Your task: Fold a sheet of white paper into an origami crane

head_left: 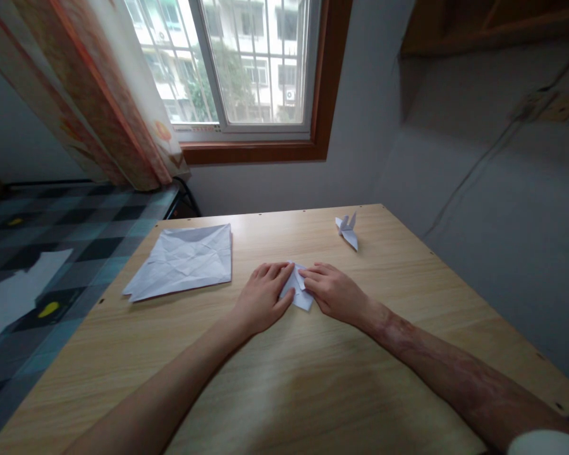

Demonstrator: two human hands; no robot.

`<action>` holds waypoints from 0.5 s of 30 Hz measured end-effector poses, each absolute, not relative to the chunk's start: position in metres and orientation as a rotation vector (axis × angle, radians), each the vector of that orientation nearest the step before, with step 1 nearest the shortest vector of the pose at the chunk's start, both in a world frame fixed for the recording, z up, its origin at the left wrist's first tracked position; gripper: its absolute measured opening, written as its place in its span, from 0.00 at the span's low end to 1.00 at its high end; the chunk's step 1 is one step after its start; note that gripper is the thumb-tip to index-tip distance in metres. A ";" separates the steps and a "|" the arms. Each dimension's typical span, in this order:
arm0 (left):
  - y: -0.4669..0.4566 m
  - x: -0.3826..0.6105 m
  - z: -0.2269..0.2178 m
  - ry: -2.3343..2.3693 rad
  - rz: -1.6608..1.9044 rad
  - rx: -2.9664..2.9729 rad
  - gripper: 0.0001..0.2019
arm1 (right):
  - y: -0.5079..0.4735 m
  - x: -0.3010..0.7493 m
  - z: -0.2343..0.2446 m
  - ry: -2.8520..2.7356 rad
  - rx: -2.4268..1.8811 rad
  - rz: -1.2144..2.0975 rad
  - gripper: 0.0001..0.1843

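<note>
A small piece of folded white paper (302, 299) lies on the wooden table between my two hands. My left hand (265, 292) holds its left side, thumb and forefinger pressed on the sheet. From the right, my right hand (334, 289) has its curled fingers on a folded flap; its fingertips partly cover the paper. Farther back on the right stands a finished-looking white paper crane (347, 230), apart from both hands. On the left of the table lie several larger creased white sheets (189, 260), stacked and spread flat.
The light wooden table (284, 392) has its far edge near the wall beneath a barred window (260, 69). At left is a bed with a checked cover (76, 221) and white paper (19, 291) on it. A cable (469, 174) runs down the right wall.
</note>
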State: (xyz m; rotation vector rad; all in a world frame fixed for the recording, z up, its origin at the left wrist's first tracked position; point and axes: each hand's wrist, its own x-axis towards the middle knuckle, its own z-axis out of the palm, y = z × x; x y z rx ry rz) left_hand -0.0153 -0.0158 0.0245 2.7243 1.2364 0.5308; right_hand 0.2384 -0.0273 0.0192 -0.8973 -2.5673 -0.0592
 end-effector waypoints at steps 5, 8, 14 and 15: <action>-0.015 -0.015 0.022 1.244 0.513 2.737 0.28 | -0.027 0.241 0.020 -2.604 -0.909 -0.112 0.10; -0.015 -0.016 0.021 1.242 0.513 2.744 0.28 | -0.026 0.242 0.021 -2.618 -0.914 -0.123 0.11; -0.015 -0.015 0.022 1.235 0.525 2.739 0.27 | -0.027 0.243 0.023 -2.596 -0.884 -0.054 0.17; -0.015 -0.015 0.022 1.230 0.523 2.741 0.27 | -0.028 0.243 0.023 -2.585 -0.874 -0.030 0.18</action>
